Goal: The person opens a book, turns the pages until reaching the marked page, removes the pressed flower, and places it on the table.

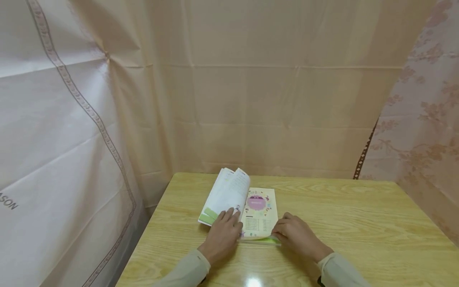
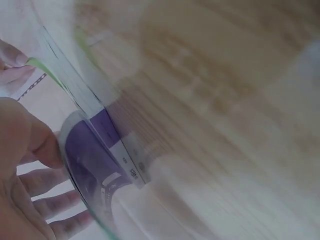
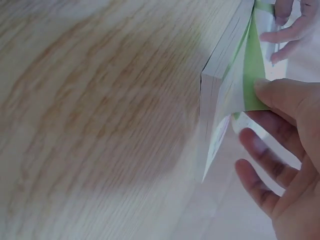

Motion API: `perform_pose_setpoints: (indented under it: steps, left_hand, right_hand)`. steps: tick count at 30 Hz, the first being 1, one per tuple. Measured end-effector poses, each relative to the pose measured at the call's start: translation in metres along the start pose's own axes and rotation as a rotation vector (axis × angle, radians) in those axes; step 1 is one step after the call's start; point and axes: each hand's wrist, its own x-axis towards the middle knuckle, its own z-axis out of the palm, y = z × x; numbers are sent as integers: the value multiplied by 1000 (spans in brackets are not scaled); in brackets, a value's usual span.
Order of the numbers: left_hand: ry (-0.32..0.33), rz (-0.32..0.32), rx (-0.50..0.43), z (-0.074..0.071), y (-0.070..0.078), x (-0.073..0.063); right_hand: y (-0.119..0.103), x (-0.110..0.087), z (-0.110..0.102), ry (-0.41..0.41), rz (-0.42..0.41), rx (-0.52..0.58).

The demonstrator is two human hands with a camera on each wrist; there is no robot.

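An open book lies on the wooden table, its right page cream with a pink round emblem and lines of print. My left hand rests with extended fingers on the white left-hand pages, which bulge up near the spine. At the lower right corner, my right hand pinches the page between thumb and forefinger. That corner is lifted, and the green-edged page bends up in the right wrist view, the other fingers hanging free. In the left wrist view a purple part of the cover curves beside my left hand.
The pale wooden table extends around the book, mostly to the right. Beige cloth hangs behind its far edge. A white curtain hangs on the left and a flowered one on the right.
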Motion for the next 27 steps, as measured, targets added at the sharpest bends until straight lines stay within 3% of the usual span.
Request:
perform_pose_setpoints:
  steps: [4, 8, 12, 19, 27]
  left_hand:
    - [-39, -32, -54, -1, 2, 0]
    - [-31, -31, -79, 0, 2, 0]
    - [-24, -19, -62, 3, 2, 1]
    - [47, -9, -30, 4, 2, 4]
    - [31, -10, -12, 2, 1, 5]
  right_hand:
    - [-3, 1, -3, 9, 20, -10]
    - [-2, 3, -4, 43, 19, -26]
    - [-2, 6, -5, 93, 1, -35]
    - [-3, 8, -7, 144, -32, -41]
    - [-4, 9, -10, 142, -41, -45]
